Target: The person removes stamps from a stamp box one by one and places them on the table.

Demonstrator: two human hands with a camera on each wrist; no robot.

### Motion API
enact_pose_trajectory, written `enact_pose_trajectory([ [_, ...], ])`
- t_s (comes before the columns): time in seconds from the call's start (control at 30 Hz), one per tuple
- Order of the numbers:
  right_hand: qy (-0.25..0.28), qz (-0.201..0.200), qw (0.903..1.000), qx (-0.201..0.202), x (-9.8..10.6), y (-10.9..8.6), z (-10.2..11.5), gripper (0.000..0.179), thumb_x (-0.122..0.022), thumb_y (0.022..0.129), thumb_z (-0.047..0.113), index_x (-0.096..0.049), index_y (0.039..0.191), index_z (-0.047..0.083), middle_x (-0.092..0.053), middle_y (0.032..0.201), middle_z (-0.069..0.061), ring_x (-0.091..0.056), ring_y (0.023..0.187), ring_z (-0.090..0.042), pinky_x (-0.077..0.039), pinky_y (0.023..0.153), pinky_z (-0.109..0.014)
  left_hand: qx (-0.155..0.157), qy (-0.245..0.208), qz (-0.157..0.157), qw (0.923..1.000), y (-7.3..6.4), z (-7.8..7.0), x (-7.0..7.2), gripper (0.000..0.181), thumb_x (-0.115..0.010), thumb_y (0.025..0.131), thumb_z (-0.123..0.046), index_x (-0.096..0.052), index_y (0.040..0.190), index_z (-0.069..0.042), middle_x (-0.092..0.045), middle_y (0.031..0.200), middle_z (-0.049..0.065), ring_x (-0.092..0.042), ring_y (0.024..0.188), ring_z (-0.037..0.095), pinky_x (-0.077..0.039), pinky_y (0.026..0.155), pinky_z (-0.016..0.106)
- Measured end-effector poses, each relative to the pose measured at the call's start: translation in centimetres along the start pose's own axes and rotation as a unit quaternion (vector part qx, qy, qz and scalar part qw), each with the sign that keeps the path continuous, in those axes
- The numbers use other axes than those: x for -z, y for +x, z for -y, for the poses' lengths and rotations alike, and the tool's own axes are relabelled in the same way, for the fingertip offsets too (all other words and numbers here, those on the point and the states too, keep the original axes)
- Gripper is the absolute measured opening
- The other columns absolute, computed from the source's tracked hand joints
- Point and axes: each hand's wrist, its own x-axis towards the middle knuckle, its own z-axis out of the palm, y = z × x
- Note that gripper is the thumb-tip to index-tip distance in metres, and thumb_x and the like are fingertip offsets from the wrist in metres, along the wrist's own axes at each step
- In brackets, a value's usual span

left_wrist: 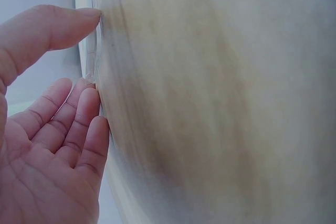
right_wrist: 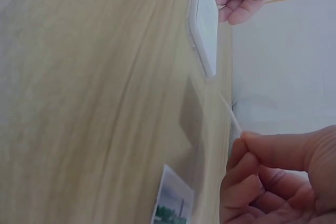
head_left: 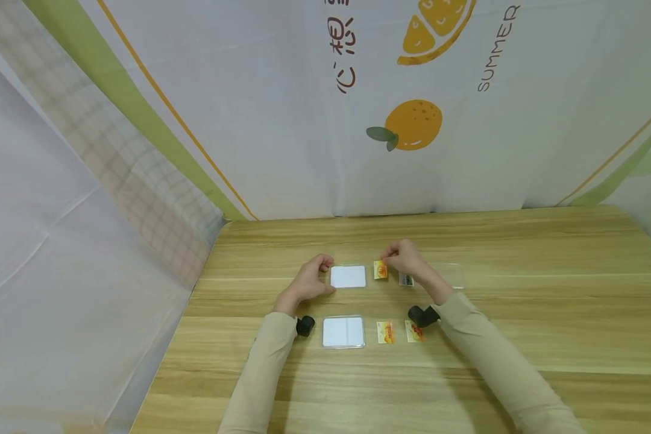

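My left hand (head_left: pixel 310 280) holds a flat clear case with a white insert (head_left: pixel 348 276) by its left end, thumb at the near corner and fingers at the far one. In the left wrist view, the thumb and fingertips meet the case's edge (left_wrist: pixel 90 72). My right hand (head_left: pixel 405 258) pinches a small stamp-like yellow-orange picture card (head_left: pixel 380 270) between thumb and fingertips. Seen edge-on in the right wrist view, that card (right_wrist: pixel 233 118) tilts above the table with its shadow beneath. Below the right hand lies a bordered landscape picture (right_wrist: pixel 174 198), partly covered in the head view.
A second clear case with a white insert (head_left: pixel 343 332) lies nearer on the wooden table (head_left: pixel 239 265). Right of it lie two small orange-yellow picture cards (head_left: pixel 386 333). A clear plastic piece (head_left: pixel 453 276) rests beyond the right forearm. A fruit-printed curtain (head_left: pixel 282 150) hangs behind the table.
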Motion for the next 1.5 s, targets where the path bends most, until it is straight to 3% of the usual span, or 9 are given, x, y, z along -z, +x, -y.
enact_pose_trajectory([
  [0.2, -0.010, 0.005, 0.9999, 0.005, 0.2, -0.1, -0.3, 0.007, -0.059, 0.083, -0.006, -0.064, 0.083, -0.011, -0.061, 0.076, -0.014, -0.047, 0.064, -0.014, -0.042, 0.058, -0.023, 0.002, -0.001, 0.002, 1.0000, -0.1, 0.0, 0.0, 0.058, -0.074, 0.070, 0.008, -0.048, 0.122, 0.004, -0.052, 0.112, 0.013, -0.046, 0.106, 0.026, -0.039, 0.097, 0.038],
  [0.5, -0.068, 0.003, 0.9977, 0.004, 0.1, 0.0, -0.5, 0.005, -0.061, 0.081, -0.005, -0.066, 0.081, -0.007, -0.062, 0.074, -0.012, -0.052, 0.063, -0.016, -0.045, 0.057, -0.024, 0.000, 0.000, 0.003, 1.0000, -0.1, 0.0, 0.1, 0.058, -0.074, 0.070, 0.007, -0.048, 0.121, 0.004, -0.052, 0.112, 0.013, -0.046, 0.106, 0.027, -0.039, 0.097, 0.038],
  [0.93, -0.157, -0.007, 0.9869, 0.036, -0.5, 0.4, -1.1, 0.008, -0.059, 0.075, -0.007, -0.063, 0.070, -0.001, -0.061, 0.069, -0.010, -0.052, 0.060, -0.018, -0.047, 0.058, -0.030, -0.003, 0.010, 0.005, 0.9999, 0.1, 0.2, 0.1, 0.059, -0.074, 0.070, 0.006, -0.048, 0.122, 0.003, -0.052, 0.113, 0.012, -0.047, 0.107, 0.026, -0.039, 0.097, 0.037],
  [1.33, -0.176, 0.001, 0.9843, -0.002, -0.7, 0.5, -0.7, 0.010, -0.057, 0.075, -0.007, -0.060, 0.070, 0.001, -0.059, 0.069, -0.008, -0.050, 0.061, -0.019, -0.042, 0.055, -0.026, -0.009, 0.026, 0.008, 0.9996, 0.1, 0.1, 0.0, 0.056, -0.075, 0.070, 0.004, -0.049, 0.120, 0.004, -0.052, 0.112, 0.013, -0.047, 0.106, 0.026, -0.040, 0.095, 0.038],
  [1.5, -0.178, -0.007, 0.9838, 0.023, -0.6, 0.4, -0.7, 0.007, -0.058, 0.074, -0.007, -0.062, 0.073, 0.000, -0.060, 0.070, -0.009, -0.052, 0.063, -0.020, -0.045, 0.056, -0.028, -0.008, 0.038, 0.016, 0.9991, -0.1, -0.3, 0.1, 0.059, -0.075, 0.070, 0.001, -0.049, 0.122, 0.006, -0.052, 0.115, 0.013, -0.047, 0.107, 0.026, -0.040, 0.096, 0.037],
])
